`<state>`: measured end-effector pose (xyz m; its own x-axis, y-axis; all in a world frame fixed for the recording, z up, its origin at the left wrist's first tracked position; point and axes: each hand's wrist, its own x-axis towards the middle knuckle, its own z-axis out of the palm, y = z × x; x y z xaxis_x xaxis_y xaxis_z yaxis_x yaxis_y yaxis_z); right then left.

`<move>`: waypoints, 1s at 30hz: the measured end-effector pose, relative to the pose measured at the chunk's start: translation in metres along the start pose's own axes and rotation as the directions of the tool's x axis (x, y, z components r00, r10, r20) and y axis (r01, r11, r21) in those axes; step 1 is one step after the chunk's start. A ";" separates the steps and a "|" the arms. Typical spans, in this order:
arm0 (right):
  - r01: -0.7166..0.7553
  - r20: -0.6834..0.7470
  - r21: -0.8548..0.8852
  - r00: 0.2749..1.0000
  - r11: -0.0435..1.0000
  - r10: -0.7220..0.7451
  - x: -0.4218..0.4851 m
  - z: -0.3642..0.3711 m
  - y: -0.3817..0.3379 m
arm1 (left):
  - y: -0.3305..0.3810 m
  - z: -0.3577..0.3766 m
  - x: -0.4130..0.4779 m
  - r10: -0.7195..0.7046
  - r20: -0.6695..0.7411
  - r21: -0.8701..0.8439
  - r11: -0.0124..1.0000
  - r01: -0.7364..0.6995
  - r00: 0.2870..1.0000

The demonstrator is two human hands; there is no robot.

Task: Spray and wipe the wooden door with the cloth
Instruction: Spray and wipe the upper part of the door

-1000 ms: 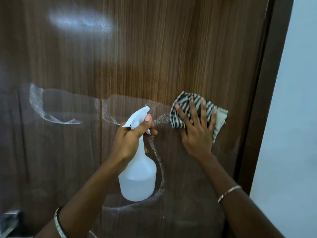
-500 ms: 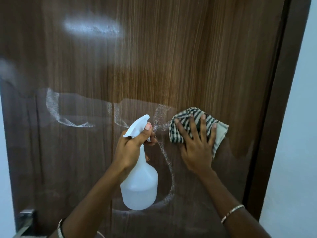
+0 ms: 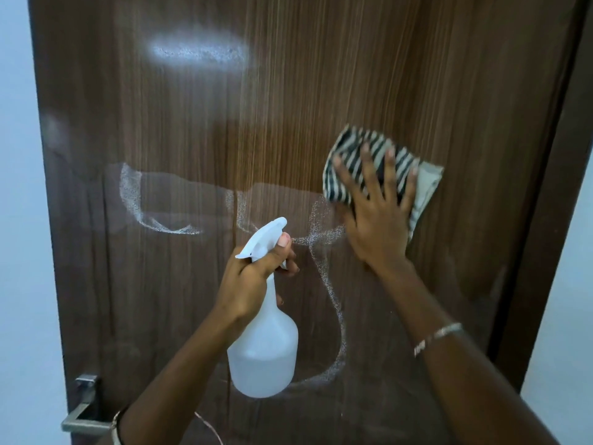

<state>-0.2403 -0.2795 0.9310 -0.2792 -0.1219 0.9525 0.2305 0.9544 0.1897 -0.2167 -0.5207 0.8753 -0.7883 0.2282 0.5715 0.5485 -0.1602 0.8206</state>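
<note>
Wooden door [image 3: 321, 91] marked with pale arcs, perhaps spray residue. Striped cloth [image 3: 377, 144] pressed to it under spread right hand [image 3: 375, 232]; spray bottle [image 3: 263, 348] gripped by left hand [image 3: 247, 281].

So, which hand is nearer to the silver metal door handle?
Left. The left hand, holding the white plastic spray bottle, is above-right of the silver metal door handle; the right hand, on the striped cloth, is farther up-right.

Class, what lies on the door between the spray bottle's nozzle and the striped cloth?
In the head view, only bare wooden door, marked by a speckled whitish spray streak, lies between the spray bottle and the striped cloth.
</note>
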 end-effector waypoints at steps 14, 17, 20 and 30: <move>-0.357 -0.027 0.119 0.932 0.927 0.362 -0.036 0.021 -0.085 | 0.000 -0.032 -0.013 -0.002 -0.090 0.042 0.999 0.006 0.996; -0.134 -0.036 0.136 0.990 0.982 0.140 -0.006 0.020 -0.105 | 0.001 -0.041 -0.010 0.023 -0.129 0.028 0.999 -0.020 0.991; 0.085 0.040 0.170 0.995 0.982 -0.094 -0.010 0.018 -0.078 | 0.001 -0.053 -0.007 0.022 -0.136 0.005 1.000 -0.021 0.990; -0.584 -0.056 0.128 0.803 0.802 0.593 -0.007 0.017 -0.086 | -0.005 -0.103 0.001 -0.028 -0.108 0.042 0.999 0.033 0.994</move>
<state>-0.2743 -0.3561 0.9044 -0.0356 0.4533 0.8906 0.2286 0.8713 -0.4343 -0.2487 -0.6185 0.8716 -0.8287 0.1277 0.5450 0.5340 -0.1118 0.8381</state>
